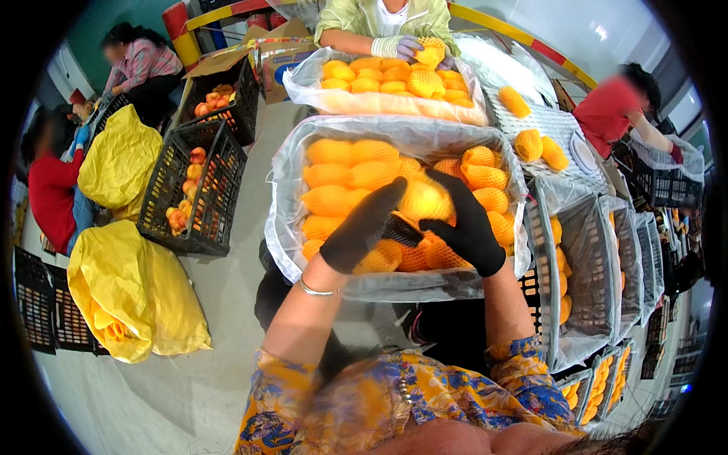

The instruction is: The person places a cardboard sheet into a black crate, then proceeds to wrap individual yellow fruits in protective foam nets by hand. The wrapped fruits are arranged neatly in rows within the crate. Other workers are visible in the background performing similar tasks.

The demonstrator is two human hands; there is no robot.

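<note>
Both my hands wear black gloves and are held over a crate lined with translucent white plastic (318,287). Between them is a round fruit in a yellow foam net (425,199), slightly blurred. My left hand (372,224) cups it from the left and below, thumb up along its side. Around its right side curve the fingers of my right hand (469,224). Beneath my hands lie rows of fruit in yellow-orange foam nets (333,176), some hidden by the gloves. More netted pieces (486,176) fill the crate's right side.
Opposite me, a co-worker's gloved hand (406,46) holds a netted fruit above another lined crate (392,105). Unwrapped fruit sits in black crates (224,210) at left, near yellow sacks (139,296). Loose netted fruit (529,145) rests on white foam netting at right, above lined crates (588,273).
</note>
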